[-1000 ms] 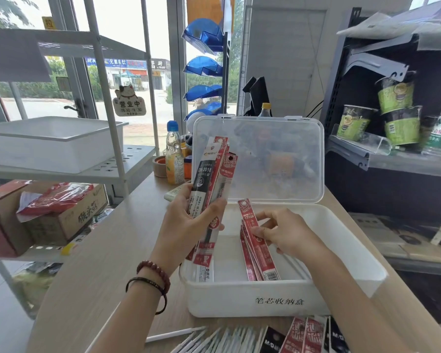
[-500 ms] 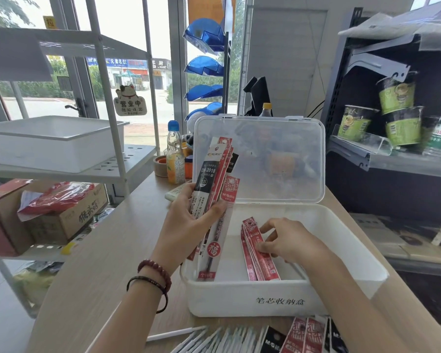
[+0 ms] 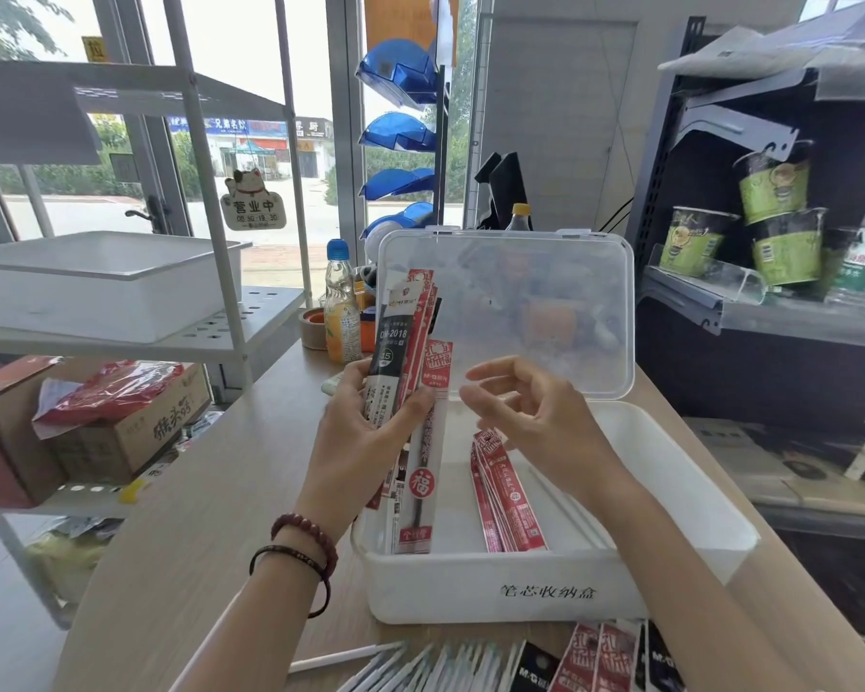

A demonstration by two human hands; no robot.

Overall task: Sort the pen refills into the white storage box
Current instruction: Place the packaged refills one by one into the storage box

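Observation:
The white storage box (image 3: 500, 591) stands on the wooden counter with its clear lid (image 3: 560, 312) upright at the back. A stack of red refill packs (image 3: 508, 496) lies inside, leaning left of centre. My left hand (image 3: 370, 432) holds a fan of refill packs (image 3: 410, 372), black and red, upright over the box's left edge. My right hand (image 3: 535, 417) hovers above the box with fingers apart and nothing in it, just right of the held packs. More refill packs (image 3: 585, 661) and white refills lie on the counter in front of the box.
A white shelf rack (image 3: 211, 337) with a white bin (image 3: 96, 282) and cartons stands at left. Bottles (image 3: 341, 312) and tape sit behind the box. A dark shelf with green cups (image 3: 775, 217) is at right.
My right hand let go of the red packs in the box and rose, opening beside the packs in my left hand. The red stack now lies flatter in the box.

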